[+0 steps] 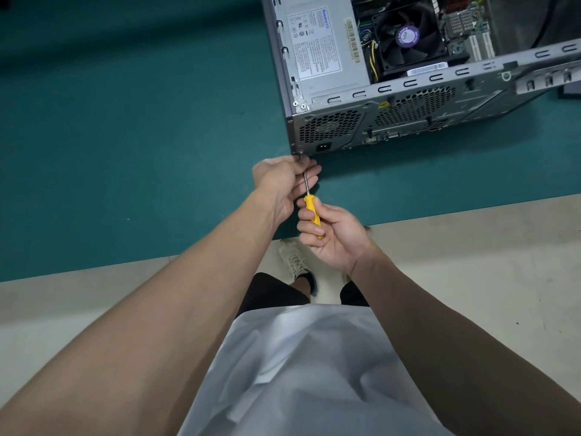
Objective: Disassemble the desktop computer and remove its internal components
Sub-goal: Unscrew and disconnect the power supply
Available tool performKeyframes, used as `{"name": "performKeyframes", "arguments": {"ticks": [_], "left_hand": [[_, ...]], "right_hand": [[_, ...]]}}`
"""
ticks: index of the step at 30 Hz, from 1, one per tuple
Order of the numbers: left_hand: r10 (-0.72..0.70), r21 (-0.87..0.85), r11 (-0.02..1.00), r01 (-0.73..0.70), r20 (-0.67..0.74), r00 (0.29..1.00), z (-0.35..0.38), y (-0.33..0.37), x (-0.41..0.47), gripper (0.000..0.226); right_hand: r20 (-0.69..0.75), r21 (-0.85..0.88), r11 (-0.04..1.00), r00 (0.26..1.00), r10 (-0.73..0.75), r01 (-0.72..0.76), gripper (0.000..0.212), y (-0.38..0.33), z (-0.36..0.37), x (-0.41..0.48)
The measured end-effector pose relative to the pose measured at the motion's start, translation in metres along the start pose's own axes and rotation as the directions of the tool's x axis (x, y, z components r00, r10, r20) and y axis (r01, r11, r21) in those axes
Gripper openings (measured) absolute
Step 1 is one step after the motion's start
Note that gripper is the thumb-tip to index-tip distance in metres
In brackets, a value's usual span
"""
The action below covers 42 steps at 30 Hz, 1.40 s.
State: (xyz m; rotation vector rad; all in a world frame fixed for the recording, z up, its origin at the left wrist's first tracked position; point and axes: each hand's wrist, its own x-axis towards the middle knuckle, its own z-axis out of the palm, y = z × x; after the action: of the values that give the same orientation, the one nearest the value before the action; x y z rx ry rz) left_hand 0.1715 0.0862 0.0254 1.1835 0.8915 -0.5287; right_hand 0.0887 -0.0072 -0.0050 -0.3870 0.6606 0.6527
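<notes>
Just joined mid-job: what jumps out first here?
The yellow-handled screwdriver, gripped by the right hand, has its tip at the lower rear corner of the open grey metal computer case. The left hand steadies its shaft. Inside, a black cooling fan sits beside the silver power supply.

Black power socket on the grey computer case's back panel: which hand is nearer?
Left. The left hand sits just below-left of the black power socket, pinching the yellow-handled screwdriver shaft at the grey computer case corner; the right hand grips the handle farther below.

The right hand [333, 237] grips a yellow screwdriver [311, 202] at the open computer case [408, 114]'s corner, left hand [283, 177] steadying its shaft.
</notes>
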Motion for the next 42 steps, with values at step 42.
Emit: {"name": "performKeyframes", "arguments": {"ticks": [42], "left_hand": [[0.168, 0.319, 0.94, -0.123, -0.119, 0.979, 0.008, -0.004, -0.001, 0.011]], "right_hand": [[-0.338, -0.877, 0.452, 0.878, -0.338, -0.164, 0.025, -0.008, 0.032, -0.022]]}}
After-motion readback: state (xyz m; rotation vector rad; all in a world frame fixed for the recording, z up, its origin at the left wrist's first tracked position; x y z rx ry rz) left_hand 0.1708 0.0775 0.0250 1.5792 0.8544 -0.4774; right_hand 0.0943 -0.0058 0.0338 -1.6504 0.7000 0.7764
